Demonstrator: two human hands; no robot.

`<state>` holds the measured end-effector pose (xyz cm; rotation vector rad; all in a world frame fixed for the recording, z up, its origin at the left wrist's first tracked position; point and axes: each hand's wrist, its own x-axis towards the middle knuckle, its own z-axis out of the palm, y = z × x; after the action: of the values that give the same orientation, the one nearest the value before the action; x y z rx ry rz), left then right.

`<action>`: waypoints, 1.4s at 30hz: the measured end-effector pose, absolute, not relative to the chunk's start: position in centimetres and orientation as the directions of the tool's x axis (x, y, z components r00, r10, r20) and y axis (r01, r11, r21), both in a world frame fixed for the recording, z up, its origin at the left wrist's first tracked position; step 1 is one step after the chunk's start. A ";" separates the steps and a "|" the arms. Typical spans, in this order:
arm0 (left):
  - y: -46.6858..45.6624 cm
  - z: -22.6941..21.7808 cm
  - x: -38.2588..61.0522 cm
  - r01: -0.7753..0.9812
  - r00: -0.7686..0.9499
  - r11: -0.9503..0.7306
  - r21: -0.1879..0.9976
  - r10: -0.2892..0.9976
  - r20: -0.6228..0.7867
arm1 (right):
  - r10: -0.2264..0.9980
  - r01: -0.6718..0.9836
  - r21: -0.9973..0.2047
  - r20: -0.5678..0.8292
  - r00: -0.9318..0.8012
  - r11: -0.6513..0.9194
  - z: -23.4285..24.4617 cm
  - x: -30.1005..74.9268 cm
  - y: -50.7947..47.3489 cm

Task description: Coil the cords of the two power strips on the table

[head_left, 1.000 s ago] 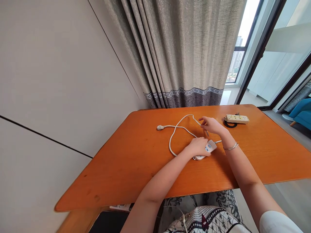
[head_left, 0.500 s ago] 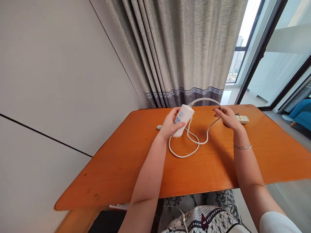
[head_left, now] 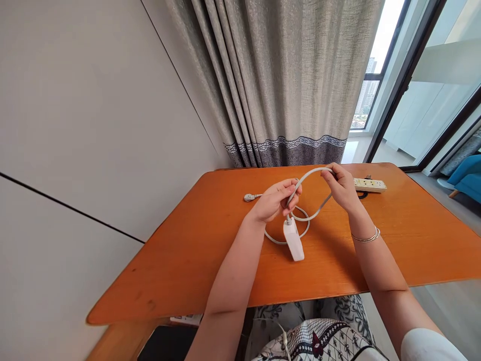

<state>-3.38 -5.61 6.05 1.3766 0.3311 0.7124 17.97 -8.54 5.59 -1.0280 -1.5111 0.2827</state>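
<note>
Nearest me, the white control box [head_left: 293, 239] hangs from its cord [head_left: 311, 174] with its long axis running toward me and away, lower end just at the orange table [head_left: 394, 240] (contact I cannot confirm), cord end up. My left hand [head_left: 273, 201] pinches the cord just above the box and my right hand [head_left: 342, 186] grips it further along, so an arch stands between them, slack looped beneath. Beyond lie the plug [head_left: 248, 197] and a power strip [head_left: 369, 185].

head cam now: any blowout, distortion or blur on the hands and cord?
Head view: window top right blown out to white; wide-angle bends the wall lines and table edge; left hand, right hand and white cord are sharp, with soft shadows beneath the hanging controller.
</note>
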 end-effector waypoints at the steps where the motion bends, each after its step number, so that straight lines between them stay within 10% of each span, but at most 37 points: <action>1: -5.8 6.2 -3.4 -0.277 0.758 0.038 0.960 0.623 0.194 | 0.718 0.428 -0.697 0.681 0.145 0.575 5.6 17.8 -8.6; 10: -5.9 6.1 -3.8 -0.242 0.823 0.044 0.969 0.539 0.181 | 0.626 0.290 -0.770 0.633 0.455 0.569 5.5 19.4 -7.5; 18: -6.8 7.8 -3.6 -0.658 0.350 -0.107 0.745 0.833 0.429 | 0.943 -0.014 -0.946 0.323 0.080 0.325 3.4 17.1 -6.1; 25: -6.2 9.0 -4.5 -0.745 0.045 -0.220 0.630 0.925 0.376 | 0.952 -0.189 -0.980 0.114 -0.283 0.061 1.6 12.3 -7.1; 32: -5.9 9.2 -5.0 -0.783 -0.033 -0.250 0.570 0.931 0.363 | 0.983 -0.390 -0.920 0.030 -0.180 -0.043 1.3 12.0 -6.8; 42: -4.8 9.6 -7.9 -0.766 -0.241 -0.419 0.488 0.891 0.386 | 0.977 0.292 -0.939 0.140 -0.161 0.183 1.1 14.1 -6.9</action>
<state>-7.94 -4.82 9.61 0.7500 0.2370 1.8655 14.13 -6.87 1.09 -1.2344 -1.6142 1.0203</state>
